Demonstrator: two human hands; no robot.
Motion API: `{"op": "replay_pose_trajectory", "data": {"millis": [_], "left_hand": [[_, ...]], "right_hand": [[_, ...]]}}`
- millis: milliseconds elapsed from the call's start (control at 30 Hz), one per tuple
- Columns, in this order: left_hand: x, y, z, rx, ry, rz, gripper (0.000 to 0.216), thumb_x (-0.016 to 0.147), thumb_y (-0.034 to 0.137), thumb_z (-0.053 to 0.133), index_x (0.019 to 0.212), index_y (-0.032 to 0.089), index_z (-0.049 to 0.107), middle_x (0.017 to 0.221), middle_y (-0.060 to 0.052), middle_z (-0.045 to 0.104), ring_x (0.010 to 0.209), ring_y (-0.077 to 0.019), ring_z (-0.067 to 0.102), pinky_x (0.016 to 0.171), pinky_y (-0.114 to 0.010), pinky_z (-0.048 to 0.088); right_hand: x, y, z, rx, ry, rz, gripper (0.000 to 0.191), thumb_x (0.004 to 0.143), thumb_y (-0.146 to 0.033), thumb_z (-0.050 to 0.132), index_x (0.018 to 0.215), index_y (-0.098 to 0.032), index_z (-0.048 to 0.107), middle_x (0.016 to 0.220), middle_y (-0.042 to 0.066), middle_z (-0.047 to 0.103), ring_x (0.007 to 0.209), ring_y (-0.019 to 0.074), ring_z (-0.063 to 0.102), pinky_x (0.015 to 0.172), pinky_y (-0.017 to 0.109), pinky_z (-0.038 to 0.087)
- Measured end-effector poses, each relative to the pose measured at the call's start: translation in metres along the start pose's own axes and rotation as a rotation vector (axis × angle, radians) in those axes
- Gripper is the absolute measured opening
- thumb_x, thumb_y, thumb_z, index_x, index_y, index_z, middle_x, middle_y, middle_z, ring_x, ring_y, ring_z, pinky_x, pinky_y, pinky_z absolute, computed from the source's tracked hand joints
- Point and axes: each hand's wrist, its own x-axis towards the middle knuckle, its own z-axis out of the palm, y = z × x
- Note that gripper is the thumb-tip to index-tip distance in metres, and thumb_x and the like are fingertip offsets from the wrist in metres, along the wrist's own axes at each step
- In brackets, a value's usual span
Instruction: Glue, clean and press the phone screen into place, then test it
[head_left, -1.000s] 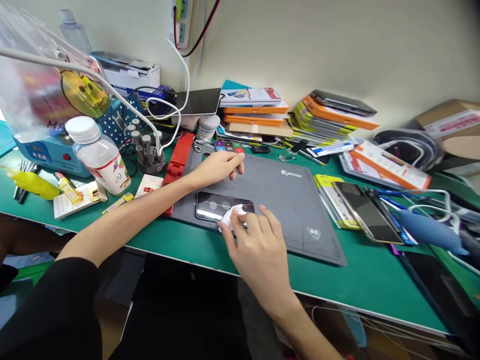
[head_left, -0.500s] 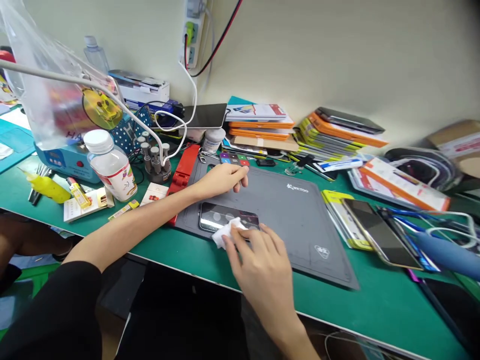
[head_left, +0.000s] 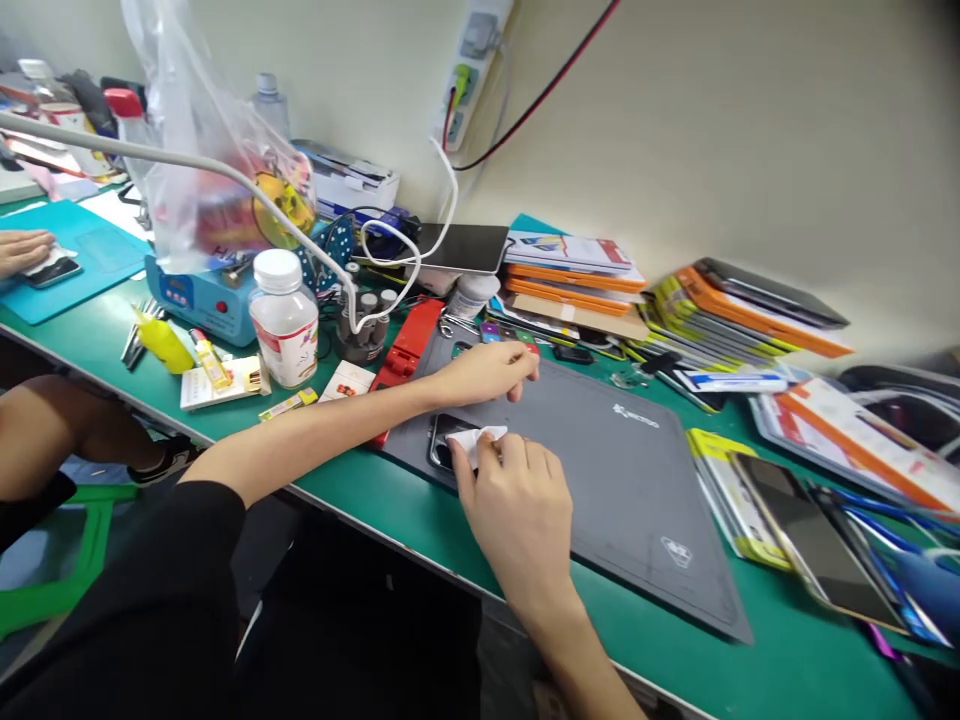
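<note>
A dark-screened phone (head_left: 441, 455) lies on the grey work mat (head_left: 615, 480), largely covered by my right hand. My right hand (head_left: 517, 500) presses a crumpled white wipe (head_left: 469, 437) onto the phone's screen, with the wipe pinched under thumb and fingers. Beyond the phone, my left hand (head_left: 487, 375) rests on the mat with its fingers curled in; no object shows in it. Small coloured tiles (head_left: 510, 333) lie just behind my left hand. The red strip (head_left: 409, 345) along the mat's left end passes under my left forearm.
A clear bottle (head_left: 285, 330), a screwdriver stand (head_left: 364, 325) and a blue device (head_left: 206, 300) stand left. Stacked boxes (head_left: 574, 270) line the wall. Another phone (head_left: 817, 535) lies right. A co-worker's hand (head_left: 22, 252) is at far left.
My right hand has slid the wipe up and across the phone's screen. My left hand stays curled on the mat. The view has turned left, bringing the co-worker's hand into sight.
</note>
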Motion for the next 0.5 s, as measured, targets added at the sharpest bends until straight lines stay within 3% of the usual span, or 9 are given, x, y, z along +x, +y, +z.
{"op": "replay_pose_trajectory", "data": {"millis": [100,267,367,500], "left_hand": [[-0.001,-0.002,0.001,0.015,0.042,-0.029,0.021,0.107,0.035,0.040,0.096,0.022,0.051,0.072,0.004,0.070,0.059,-0.0107,0.058,0.067,-0.025,0.045],[0.000,-0.003,0.000,0.079,0.092,-0.033,0.026,0.109,0.044,0.032,0.099,0.024,0.044,0.078,0.003,0.069,0.063,-0.0118,0.061,0.066,-0.026,0.046],[0.000,-0.001,-0.001,0.172,0.088,0.020,0.035,0.110,0.046,0.032,0.088,0.023,0.046,0.079,0.001,0.067,0.066,-0.0132,0.061,0.065,-0.027,0.043],[-0.001,0.003,-0.003,0.370,0.120,0.150,0.043,0.108,0.040,0.037,0.070,0.022,0.046,0.070,-0.001,0.061,0.069,-0.0173,0.057,0.065,-0.030,0.036]], "right_hand": [[-0.007,0.007,-0.004,0.029,0.035,-0.069,0.038,0.108,-0.038,0.055,0.107,-0.005,0.075,0.082,0.015,0.064,0.082,0.0301,0.058,0.078,0.043,0.048],[-0.029,0.056,-0.017,0.097,-0.013,-0.127,0.035,0.110,-0.035,0.050,0.099,-0.012,0.075,0.084,0.012,0.067,0.078,0.0258,0.061,0.075,0.040,0.044],[-0.042,0.077,-0.020,0.062,-0.029,-0.109,0.035,0.112,-0.035,0.048,0.095,-0.015,0.071,0.084,0.009,0.068,0.076,0.0244,0.061,0.073,0.039,0.044],[-0.056,0.079,-0.010,0.149,0.079,-0.001,0.022,0.108,-0.029,0.058,0.092,-0.017,0.068,0.088,0.007,0.070,0.081,0.0229,0.063,0.079,0.037,0.048]]}}
